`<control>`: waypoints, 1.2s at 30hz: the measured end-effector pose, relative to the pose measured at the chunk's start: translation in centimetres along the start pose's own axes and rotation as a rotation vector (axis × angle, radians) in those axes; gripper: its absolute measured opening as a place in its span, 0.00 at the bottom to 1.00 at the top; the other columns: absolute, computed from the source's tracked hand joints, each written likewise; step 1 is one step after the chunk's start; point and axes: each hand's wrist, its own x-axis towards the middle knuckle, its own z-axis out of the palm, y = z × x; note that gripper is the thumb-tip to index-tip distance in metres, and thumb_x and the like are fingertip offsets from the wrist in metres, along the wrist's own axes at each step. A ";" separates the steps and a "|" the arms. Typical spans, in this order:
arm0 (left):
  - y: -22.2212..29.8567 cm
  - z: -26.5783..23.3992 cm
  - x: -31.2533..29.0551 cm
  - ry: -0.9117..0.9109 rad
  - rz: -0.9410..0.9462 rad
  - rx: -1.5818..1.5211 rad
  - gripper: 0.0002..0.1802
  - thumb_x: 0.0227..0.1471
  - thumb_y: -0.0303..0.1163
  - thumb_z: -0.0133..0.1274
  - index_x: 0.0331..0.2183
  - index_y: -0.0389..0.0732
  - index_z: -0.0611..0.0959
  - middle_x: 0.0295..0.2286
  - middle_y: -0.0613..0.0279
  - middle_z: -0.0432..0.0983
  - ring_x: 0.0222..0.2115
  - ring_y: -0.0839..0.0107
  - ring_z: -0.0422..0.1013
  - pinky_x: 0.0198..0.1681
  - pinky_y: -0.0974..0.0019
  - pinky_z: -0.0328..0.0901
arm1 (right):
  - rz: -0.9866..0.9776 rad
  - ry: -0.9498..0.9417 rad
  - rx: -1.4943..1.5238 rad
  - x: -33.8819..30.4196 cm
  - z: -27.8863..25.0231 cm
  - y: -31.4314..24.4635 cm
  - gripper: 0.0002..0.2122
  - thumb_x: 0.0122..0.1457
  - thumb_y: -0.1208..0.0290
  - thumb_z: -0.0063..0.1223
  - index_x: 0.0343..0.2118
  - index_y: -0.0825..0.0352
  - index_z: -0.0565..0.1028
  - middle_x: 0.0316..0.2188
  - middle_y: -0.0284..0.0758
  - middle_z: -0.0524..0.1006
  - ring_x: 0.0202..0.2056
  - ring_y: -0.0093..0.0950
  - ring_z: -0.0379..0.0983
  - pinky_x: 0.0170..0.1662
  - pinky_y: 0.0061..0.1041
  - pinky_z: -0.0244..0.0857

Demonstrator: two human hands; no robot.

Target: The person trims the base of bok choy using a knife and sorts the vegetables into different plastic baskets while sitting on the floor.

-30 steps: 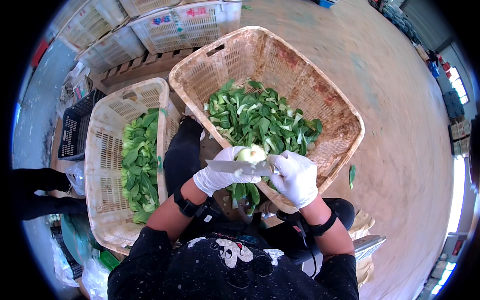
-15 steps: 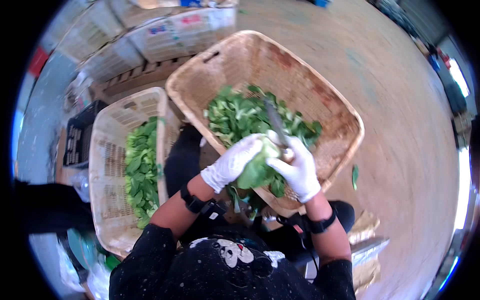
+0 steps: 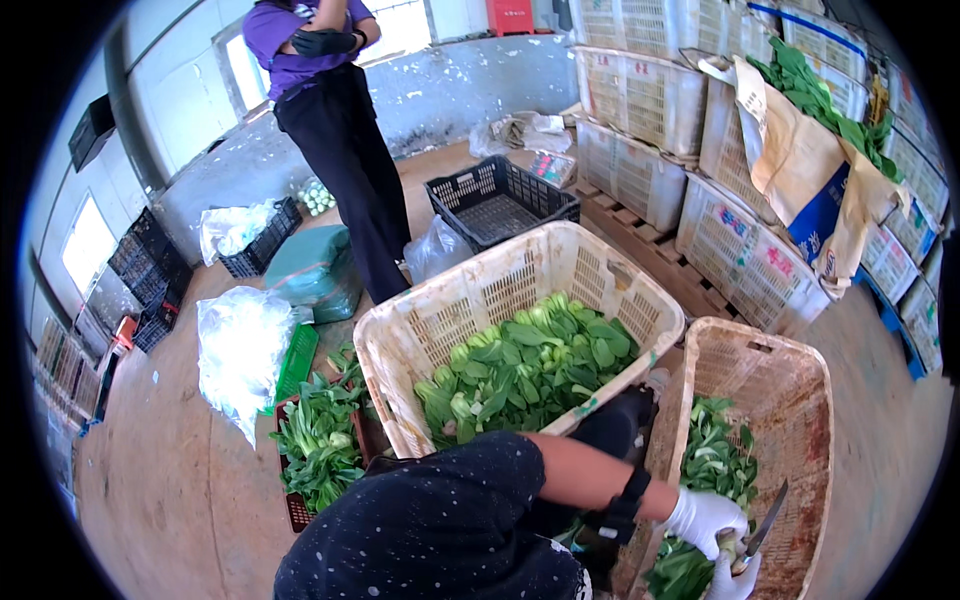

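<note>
At the lower right, my white-gloved left hand [image 3: 705, 520] is closed around a head of bok choy [image 3: 728, 542], mostly hidden by the fingers. Right against it, my gloved right hand [image 3: 735, 580] grips a knife [image 3: 768, 515], its blade angled up and away. Both hands are over a stained beige crate [image 3: 815, 440] with loose green leaves [image 3: 715, 455] in it. To its left stands a larger off-white crate [image 3: 400, 310] filled partway with bok choy heads [image 3: 530, 360].
A red-brown crate [image 3: 300, 515] of leafy greens stands left of my body. Beyond are a black crate [image 3: 500, 205], a clear plastic bag [image 3: 240, 345] and a green sack [image 3: 318, 265]. A person [image 3: 340, 150] stands with arms folded. Stacked crates [image 3: 650, 110] rise at the back right.
My view has swung left, so the hands and beige crate now appear at the lower right. The standing person and the red-brown crate have come into view. Both hands remain together with the knife.
</note>
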 end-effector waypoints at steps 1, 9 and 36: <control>0.2 0.3 -0.5 0.007 -0.048 -0.049 0.22 0.31 0.38 0.64 0.30 0.39 0.76 0.25 0.54 0.71 0.26 0.55 0.69 0.29 0.58 0.62 | 0.027 -0.033 0.109 0.0 0.4 0.1 0.12 0.51 0.72 0.62 0.33 0.71 0.71 0.23 0.27 0.68 0.26 0.19 0.60 0.31 0.19 0.60; 0.0 -0.6 -2.5 -0.067 -0.100 -0.220 0.07 0.38 0.29 0.54 0.24 0.38 0.78 0.16 0.59 0.72 0.20 0.68 0.69 0.24 0.65 0.61 | 0.157 -0.447 0.263 -0.3 0.0 0.9 0.10 0.55 0.81 0.51 0.41 0.69 0.73 0.33 0.29 0.74 0.31 0.19 0.68 0.35 0.18 0.63; 2.2 -0.5 -4.9 -0.071 -0.445 -0.852 0.31 0.55 0.41 0.53 0.55 0.34 0.65 0.48 0.64 0.68 0.49 0.77 0.63 0.56 0.70 0.55 | 0.204 -0.225 0.538 0.6 3.0 1.7 0.10 0.52 0.69 0.61 0.31 0.67 0.72 0.22 0.22 0.67 0.24 0.11 0.59 0.26 0.13 0.57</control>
